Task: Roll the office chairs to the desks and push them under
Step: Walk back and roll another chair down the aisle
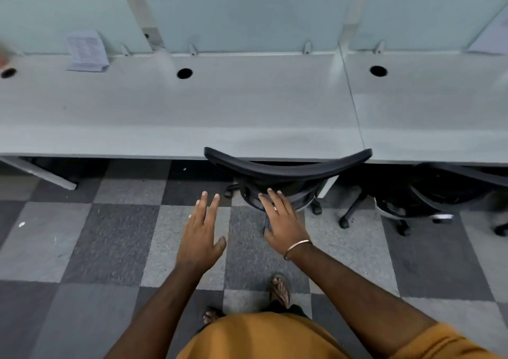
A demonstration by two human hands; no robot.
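A person stands before a long white table [192,111], both hands out with straight, spread fingers and nothing gripped. The chair [286,170] sits tucked against the table edge, its curved black backrest meeting the rim and its seat largely beneath. The right hand [283,218] overlaps the lower back of the chair; whether it touches or only hovers in front cannot be told. The left hand [202,228] hangs over the chequered floor [82,235], apart from the chair.

This chair looks all but home, so the step in hand appears to be the last nudge or the letting go. The next move likely calls for checking it is square under the table, then turning to fetch another.

A second chair [439,191] to the right is also at the table, cut off by the frame edge. The seats and most castors are hidden under the table. A paper [87,51] leans on a divider [247,15], its print too blurred to read.
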